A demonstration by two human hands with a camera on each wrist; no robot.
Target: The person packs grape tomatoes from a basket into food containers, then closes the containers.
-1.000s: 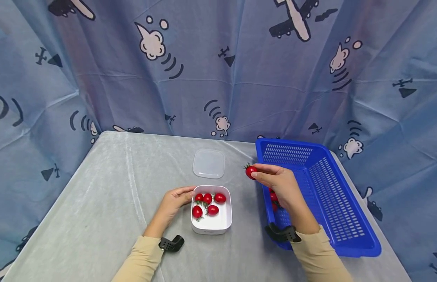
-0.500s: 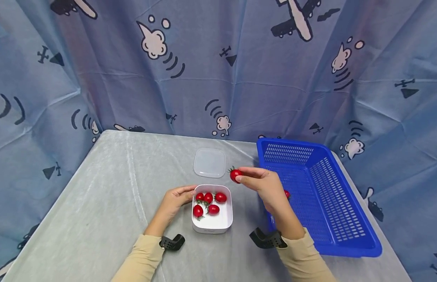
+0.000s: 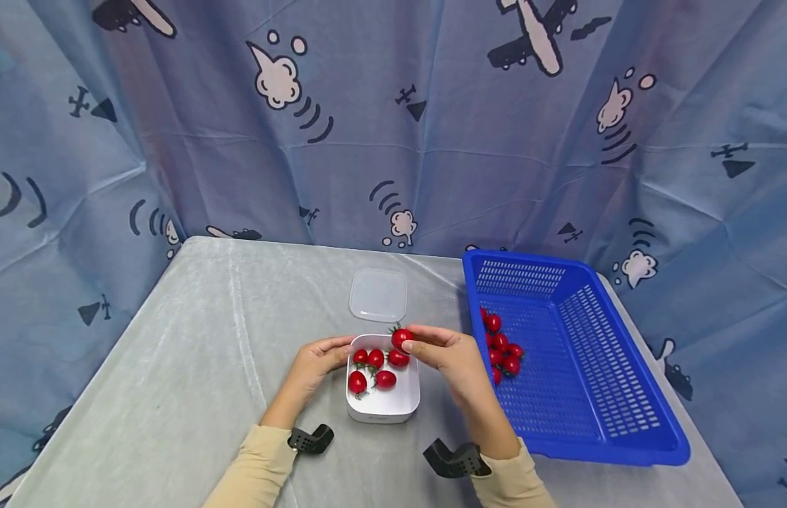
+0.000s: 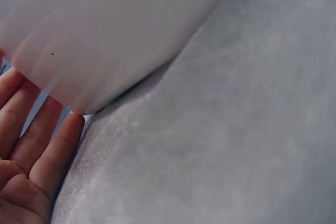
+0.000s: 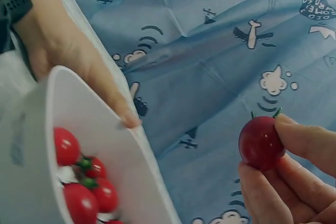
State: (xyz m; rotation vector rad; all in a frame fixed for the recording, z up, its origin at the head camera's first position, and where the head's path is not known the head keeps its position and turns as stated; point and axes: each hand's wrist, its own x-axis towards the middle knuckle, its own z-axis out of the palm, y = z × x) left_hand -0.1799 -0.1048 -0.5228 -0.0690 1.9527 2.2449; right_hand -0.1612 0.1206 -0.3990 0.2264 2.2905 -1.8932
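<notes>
My right hand [image 3: 453, 360] pinches a cherry tomato [image 5: 260, 142] with a green stem between thumb and fingers. In the head view this tomato overlaps the back right rim of a small white box [image 3: 400, 402]. Several red cherry tomatoes [image 3: 357, 382] lie inside the box, some with green stems. At the box's left side is my left hand [image 3: 314, 365], its fingers extended. The left wrist view has the fingertips [image 4: 73, 124] against the box's wall [image 4: 131, 30].
A translucent square lid [image 3: 378, 295] lies behind the box. To the right stands a blue perforated basket [image 3: 571, 367], with several more cherry tomatoes [image 3: 500, 341] along its left side. A patterned blue curtain [image 3: 343, 162] hangs behind the table [image 3: 159, 367].
My right hand has moved left and nearer, carrying the cherry tomato from beside the basket to the box's back right rim. My left hand stays at the box.
</notes>
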